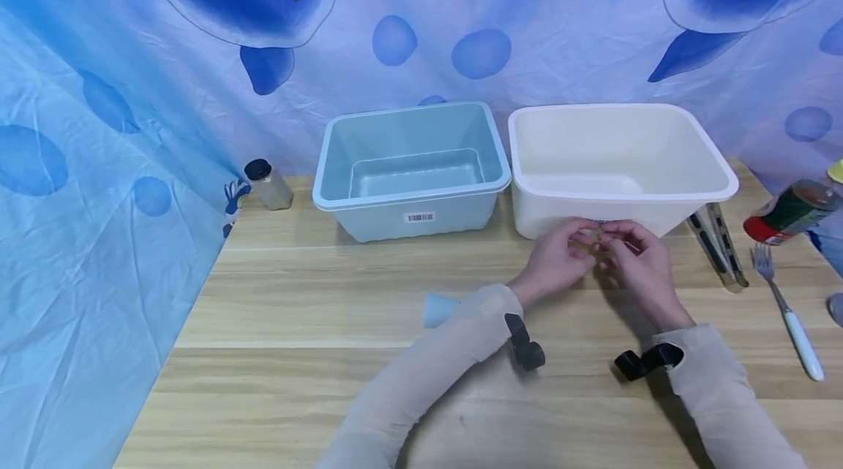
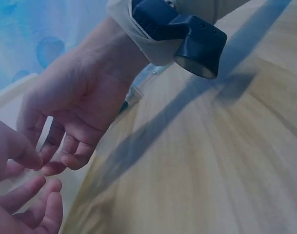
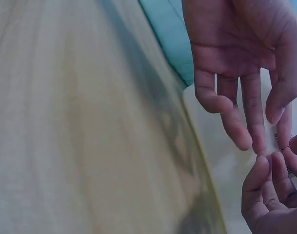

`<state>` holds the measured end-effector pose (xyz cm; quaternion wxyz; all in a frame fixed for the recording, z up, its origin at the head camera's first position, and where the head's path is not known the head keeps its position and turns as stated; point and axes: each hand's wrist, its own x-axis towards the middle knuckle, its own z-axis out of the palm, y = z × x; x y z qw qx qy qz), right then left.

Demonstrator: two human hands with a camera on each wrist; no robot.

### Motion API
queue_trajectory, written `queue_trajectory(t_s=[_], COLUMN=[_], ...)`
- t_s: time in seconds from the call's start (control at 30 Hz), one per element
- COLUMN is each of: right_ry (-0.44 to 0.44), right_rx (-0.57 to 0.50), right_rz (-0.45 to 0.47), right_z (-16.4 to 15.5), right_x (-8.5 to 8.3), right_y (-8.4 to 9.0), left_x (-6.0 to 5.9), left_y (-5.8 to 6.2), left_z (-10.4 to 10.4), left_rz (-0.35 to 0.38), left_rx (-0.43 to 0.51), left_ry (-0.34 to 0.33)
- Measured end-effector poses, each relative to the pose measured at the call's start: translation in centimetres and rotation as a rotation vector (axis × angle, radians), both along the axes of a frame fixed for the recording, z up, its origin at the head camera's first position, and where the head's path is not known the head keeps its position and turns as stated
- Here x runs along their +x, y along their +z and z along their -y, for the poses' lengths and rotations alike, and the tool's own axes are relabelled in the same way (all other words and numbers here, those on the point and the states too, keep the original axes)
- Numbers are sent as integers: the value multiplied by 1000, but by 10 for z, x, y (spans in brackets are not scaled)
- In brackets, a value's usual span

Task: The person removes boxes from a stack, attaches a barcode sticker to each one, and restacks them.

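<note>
Both hands meet fingertip to fingertip just in front of the white bin (image 1: 619,191), low against its front wall. My left hand (image 1: 560,260) has relaxed, slightly bent fingers and holds nothing; in the right wrist view it (image 3: 236,63) hangs fingers down before the bin wall (image 3: 211,126). My right hand (image 1: 639,260) has bent fingers, and its tips (image 3: 265,165) sit at a small barcode label (image 3: 279,141) on the bin. Whether they pinch the label is unclear. The left wrist view shows the right hand (image 2: 75,97) above my left hand (image 2: 21,195).
A light blue bin (image 1: 411,169) stands left of the white one. A small black-lidded jar (image 1: 266,184) sits at the back left and a pale blue cup (image 1: 440,308) behind my left forearm. Tongs (image 1: 718,246), a fork (image 1: 790,315) and a lying can (image 1: 790,213) are on the right.
</note>
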<state>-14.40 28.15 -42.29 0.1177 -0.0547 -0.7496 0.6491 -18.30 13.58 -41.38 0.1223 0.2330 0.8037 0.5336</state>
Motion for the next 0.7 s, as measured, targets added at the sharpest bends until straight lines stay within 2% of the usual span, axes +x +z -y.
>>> queue_trajectory(t_s=[0.13, 0.37, 0.53, 0.7], right_ry=[6, 42, 160, 278], right_rx=[-4, 68, 238, 388], right_rz=[-20, 112, 142, 81], right_z=[1, -5, -14, -11], right_x=[-2, 2, 10, 19], right_y=[1, -4, 2, 16], left_x=[-1, -3, 0, 8], left_y=[2, -4, 1, 16], left_z=[3, 7, 14, 43], left_rz=[-9, 12, -4, -43], left_rx=[-17, -53, -90, -89], left_ry=[10, 11, -17, -66])
